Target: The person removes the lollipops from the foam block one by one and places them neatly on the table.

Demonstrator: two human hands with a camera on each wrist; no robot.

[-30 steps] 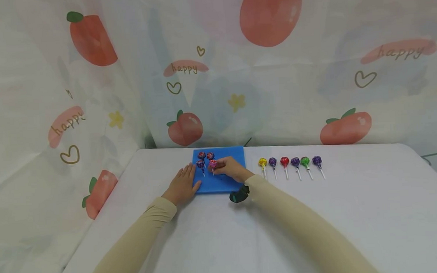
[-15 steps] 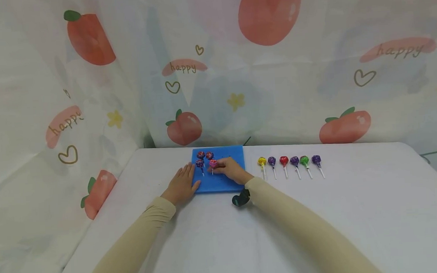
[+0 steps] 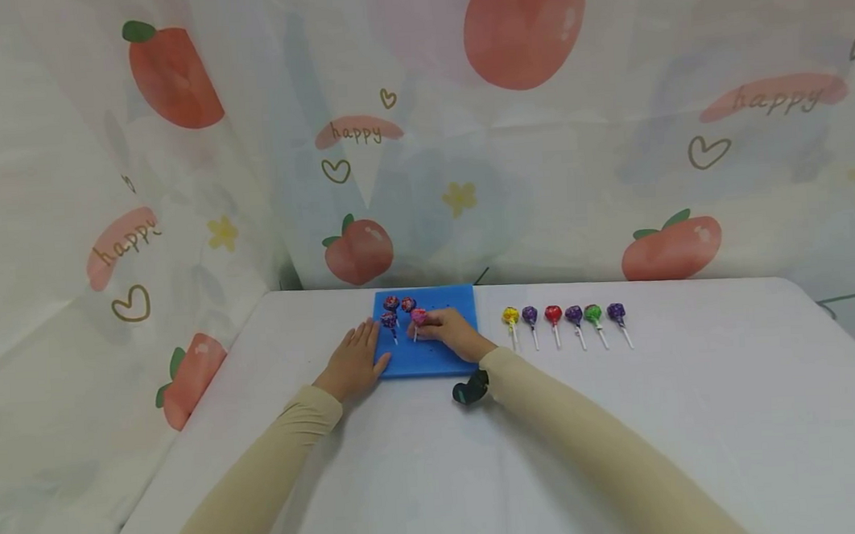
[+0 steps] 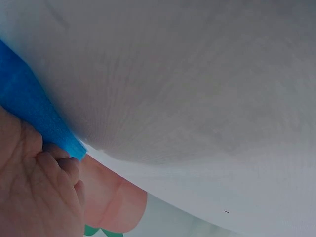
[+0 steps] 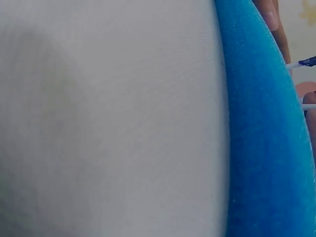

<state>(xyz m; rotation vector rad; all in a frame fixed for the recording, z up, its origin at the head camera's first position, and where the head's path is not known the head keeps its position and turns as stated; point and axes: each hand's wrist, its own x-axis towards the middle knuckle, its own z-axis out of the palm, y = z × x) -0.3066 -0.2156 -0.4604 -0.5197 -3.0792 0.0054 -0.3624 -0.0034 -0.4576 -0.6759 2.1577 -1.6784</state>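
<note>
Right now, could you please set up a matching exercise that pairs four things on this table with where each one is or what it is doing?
Things:
1. left hand
2. right hand
3. yellow lollipop
4. blue foam block

Places or states:
A. at the left end of the row of six lying on the table
B. pinches the pink lollipop over the block
C. rests flat on the block's left edge
D. lies on the table with lollipops stuck upright in it

Pairs: 1-C, 2-B, 3-A, 4-D
</note>
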